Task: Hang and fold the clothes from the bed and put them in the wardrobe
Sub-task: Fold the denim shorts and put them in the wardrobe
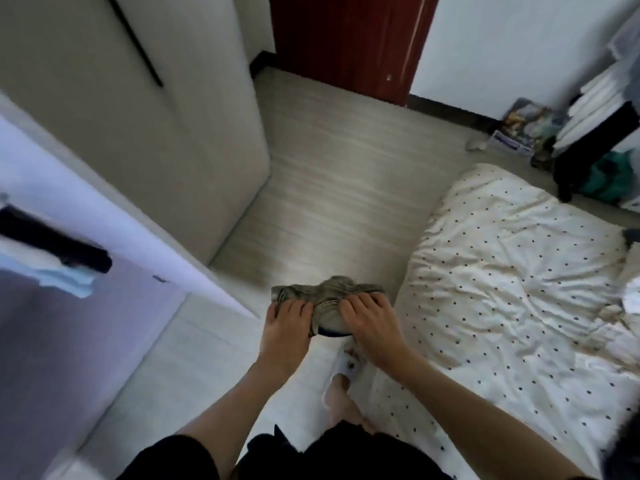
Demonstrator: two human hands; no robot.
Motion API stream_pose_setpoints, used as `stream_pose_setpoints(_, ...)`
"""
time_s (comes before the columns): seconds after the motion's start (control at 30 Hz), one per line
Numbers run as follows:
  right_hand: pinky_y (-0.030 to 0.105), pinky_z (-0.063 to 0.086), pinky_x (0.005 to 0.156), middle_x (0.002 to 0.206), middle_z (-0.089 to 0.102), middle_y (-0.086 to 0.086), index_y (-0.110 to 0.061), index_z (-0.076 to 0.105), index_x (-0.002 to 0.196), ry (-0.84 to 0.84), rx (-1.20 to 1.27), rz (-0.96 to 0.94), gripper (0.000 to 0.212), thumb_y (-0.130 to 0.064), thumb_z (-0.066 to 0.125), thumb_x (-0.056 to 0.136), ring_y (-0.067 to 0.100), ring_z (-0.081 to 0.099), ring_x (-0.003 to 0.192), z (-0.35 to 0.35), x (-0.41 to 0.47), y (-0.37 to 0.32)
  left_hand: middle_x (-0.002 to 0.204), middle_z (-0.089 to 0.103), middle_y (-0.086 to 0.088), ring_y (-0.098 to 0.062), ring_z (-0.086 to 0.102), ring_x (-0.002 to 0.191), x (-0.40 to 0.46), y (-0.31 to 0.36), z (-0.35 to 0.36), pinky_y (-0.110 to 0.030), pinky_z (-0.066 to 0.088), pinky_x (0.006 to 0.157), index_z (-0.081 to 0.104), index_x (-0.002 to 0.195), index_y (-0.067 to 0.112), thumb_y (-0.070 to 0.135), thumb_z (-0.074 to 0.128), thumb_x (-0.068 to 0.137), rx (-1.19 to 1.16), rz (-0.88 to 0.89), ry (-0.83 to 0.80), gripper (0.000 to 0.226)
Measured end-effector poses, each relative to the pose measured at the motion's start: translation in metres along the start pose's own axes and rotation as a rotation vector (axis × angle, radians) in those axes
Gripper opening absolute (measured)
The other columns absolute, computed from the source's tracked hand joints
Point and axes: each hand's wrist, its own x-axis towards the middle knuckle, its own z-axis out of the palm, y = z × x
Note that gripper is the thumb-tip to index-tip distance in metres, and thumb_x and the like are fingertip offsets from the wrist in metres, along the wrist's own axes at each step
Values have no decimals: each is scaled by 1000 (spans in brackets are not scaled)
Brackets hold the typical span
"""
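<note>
A folded grey-green garment (329, 294) with a dark blue piece under it is held in front of me, above the floor beside the bed. My left hand (285, 325) grips its left side with fingers curled over the top. On the right side my right hand (369, 320) holds it the same way. The bed (519, 289) with a cream dotted cover lies to my right. An open white wardrobe door (114, 223) stands at my left, and a shut wardrobe door (138, 98) lies beyond it.
A black handle (59, 247) sits on the open door, with a pale blue cloth (65, 277) under it. A dark red room door (349, 39) is ahead. Boxes and a black stand (588, 140) crowd the far right corner. My bare foot (341, 400) is on the floor.
</note>
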Motion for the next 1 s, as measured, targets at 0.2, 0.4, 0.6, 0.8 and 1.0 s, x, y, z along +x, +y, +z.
stream_pose_setpoints(0.2, 24, 52, 66, 74, 69, -2, -17, 70, 77, -70, 29, -321, 32, -14, 78, 47, 16, 66, 67, -3, -6, -156, 77, 70, -3, -22, 69, 69, -160, -67, -45, -34, 57, 71, 74, 81, 10, 9, 89, 45, 49, -291, 88, 39)
stream_pose_setpoints(0.4, 26, 52, 72, 80, 68, -1, -15, 69, 81, 110, 121, -638, 28, -4, 44, 76, 18, 65, 75, -28, 48, -309, 86, 71, -4, -22, 69, 80, -269, -146, -124, -43, 55, 82, 73, 91, 8, 6, 88, 44, 197, -581, 219, 49)
stream_pose_setpoints(0.6, 33, 54, 79, 97, 70, 6, -12, 71, 98, 364, 172, -860, 38, -1, 39, 81, 24, 67, 89, -81, 143, -432, 109, 69, -6, -25, 65, 104, -307, -241, -224, -52, 48, 93, 64, 121, 8, 2, 68, 67, 465, -714, 376, 55)
stream_pose_setpoints(0.8, 40, 51, 90, 111, 69, 7, -14, 71, 106, 633, 210, -988, 40, -2, 43, 80, 24, 66, 102, -150, 257, -530, 114, 67, -7, -27, 63, 106, -303, -327, -345, -49, 49, 91, 58, 128, 10, 7, 79, 61, 615, -811, 486, 70)
stream_pose_setpoints(1.0, 45, 44, 100, 123, 63, 10, -11, 65, 117, 948, 295, -1023, 43, 3, 45, 81, 27, 59, 115, -247, 352, -600, 133, 56, -8, -34, 54, 120, -288, -382, -479, -56, 38, 102, 47, 138, 12, 7, 52, 76, 908, -810, 668, 62)
